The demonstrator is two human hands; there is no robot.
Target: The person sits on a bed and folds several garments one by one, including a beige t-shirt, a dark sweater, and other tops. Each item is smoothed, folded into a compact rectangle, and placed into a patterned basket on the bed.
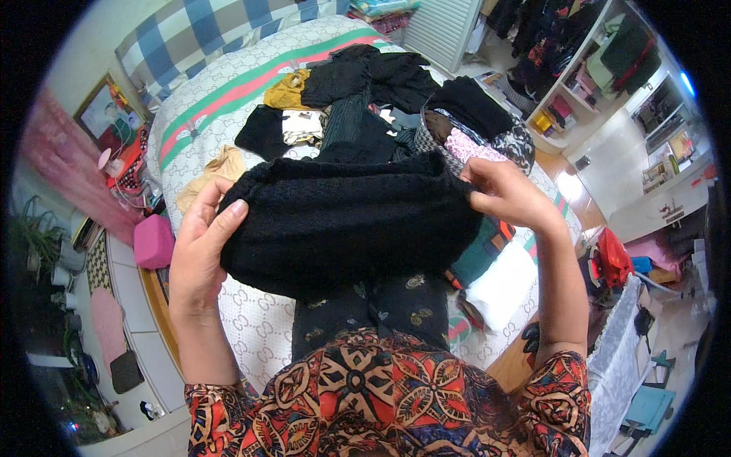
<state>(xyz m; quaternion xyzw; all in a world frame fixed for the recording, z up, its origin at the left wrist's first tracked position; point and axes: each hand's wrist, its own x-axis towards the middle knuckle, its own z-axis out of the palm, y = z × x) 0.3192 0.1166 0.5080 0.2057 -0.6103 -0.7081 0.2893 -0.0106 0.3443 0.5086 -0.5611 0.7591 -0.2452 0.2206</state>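
Observation:
A black knitted garment (348, 223) is stretched out sideways above my lap, folded into a wide band. My left hand (200, 245) grips its left end, thumb on top of the fabric. At the opposite end, my right hand (505, 191) pinches the upper right corner. Just beyond the garment, a pile of dark clothes (368, 77) lies on the patterned bedspread (257, 320). A mustard cloth (287, 89) and a beige cloth (214, 171) lie at the pile's left. Behind my right hand stands a round patterned fabric basket (427, 128) filled with folded clothes, a black one on top.
To the right of my lap lie a white bundle (505, 288) and a dark green cloth (482, 251). A pink box-like object (154, 241) stands at the bed's left edge. Checked pillows (205, 34) line the headboard. An open wardrobe (582, 63) with hanging clothes is at the far right.

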